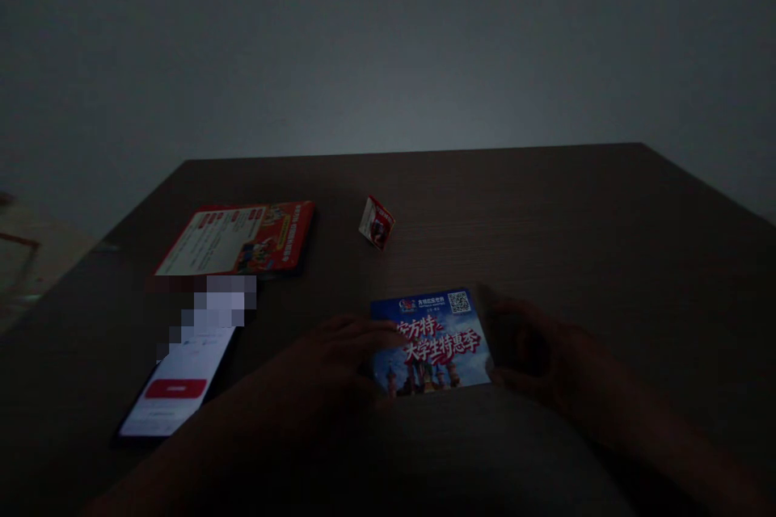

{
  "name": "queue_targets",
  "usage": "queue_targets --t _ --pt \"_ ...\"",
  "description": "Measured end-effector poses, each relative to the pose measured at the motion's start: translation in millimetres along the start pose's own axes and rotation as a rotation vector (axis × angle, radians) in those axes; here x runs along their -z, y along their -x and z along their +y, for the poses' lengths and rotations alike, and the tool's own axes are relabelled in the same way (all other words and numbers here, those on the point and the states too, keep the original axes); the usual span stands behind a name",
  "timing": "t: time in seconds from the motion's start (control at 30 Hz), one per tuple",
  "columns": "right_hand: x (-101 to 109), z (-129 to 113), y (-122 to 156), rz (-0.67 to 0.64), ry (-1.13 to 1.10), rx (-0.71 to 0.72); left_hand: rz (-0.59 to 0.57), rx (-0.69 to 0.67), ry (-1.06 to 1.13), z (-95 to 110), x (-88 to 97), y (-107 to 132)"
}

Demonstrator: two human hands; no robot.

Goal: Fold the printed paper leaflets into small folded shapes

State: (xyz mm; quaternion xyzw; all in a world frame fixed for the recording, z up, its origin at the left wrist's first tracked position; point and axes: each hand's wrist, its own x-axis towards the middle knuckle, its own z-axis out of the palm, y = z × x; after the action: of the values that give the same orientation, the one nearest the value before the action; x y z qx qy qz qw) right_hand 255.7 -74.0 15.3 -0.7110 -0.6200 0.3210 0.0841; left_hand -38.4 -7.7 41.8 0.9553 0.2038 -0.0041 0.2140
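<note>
A blue printed flyer (445, 351) with large pink-and-white Chinese lettering, a QR code and castle towers is in front of me. My left hand (339, 355) grips its left side, fingers laid over the printed face and thumb near the lower left corner. On the opposite side, my right hand (539, 347) is curved around the right edge. Its thumb meets the lower right corner and a finger reaches the upper right one. Dim light hides the rest of the fingers. Whether the flyer lies flat or is slightly raised, I cannot tell.
A lit smartphone (175, 392) lies to the left, partly blurred out. Behind it is a red and white printed booklet or stack (242, 242). A small folded red and white paper (377, 224) stands farther back on the dark wooden table (515, 210). A pale wall (424, 56) rises behind.
</note>
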Motion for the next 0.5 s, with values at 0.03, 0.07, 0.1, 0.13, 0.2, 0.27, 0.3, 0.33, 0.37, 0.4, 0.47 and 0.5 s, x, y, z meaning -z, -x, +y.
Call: queue_targets --t 0.03,0.07,0.1,0.13,0.2,0.27,0.3,0.33,0.37,0.4,0.47,0.5 --pt "1 1 0 -0.001 -0.004 0.000 -0.013 0.009 0.001 1 2.1 0" --pt "1 1 0 -0.004 -0.009 0.005 -0.018 0.020 0.004 2 4.2 0" --pt "2 1 0 -0.002 -0.011 0.006 -0.023 0.028 0.003 4 6.0 0" --pt "2 0 0 -0.006 -0.012 0.005 -0.027 0.040 0.003 5 7.4 0" --pt "4 -1 -1 0.000 -0.012 0.009 -0.030 0.053 0.002 6 8.3 1" --pt "5 -2 -1 0.013 -0.019 0.023 -0.022 0.053 0.000 5 6.9 3" --pt "5 -3 -1 0.018 -0.024 0.029 -0.008 0.046 -0.002 4 5.5 4" --pt "5 -3 -1 0.019 -0.028 0.035 0.017 0.030 -0.005 3 3.9 4" --pt "5 -3 -2 0.018 -0.030 0.040 0.052 0.015 -0.010 2 2.0 4" --pt "5 -3 -2 0.016 -0.031 0.043 0.093 -0.001 -0.014 1 0.0 3" --pt "5 -2 -2 0.019 -0.039 0.055 0.187 -0.036 -0.020 2 -4.8 -1" --pt "5 -2 -2 0.025 -0.046 0.062 0.230 -0.055 -0.019 3 -7.6 -3"
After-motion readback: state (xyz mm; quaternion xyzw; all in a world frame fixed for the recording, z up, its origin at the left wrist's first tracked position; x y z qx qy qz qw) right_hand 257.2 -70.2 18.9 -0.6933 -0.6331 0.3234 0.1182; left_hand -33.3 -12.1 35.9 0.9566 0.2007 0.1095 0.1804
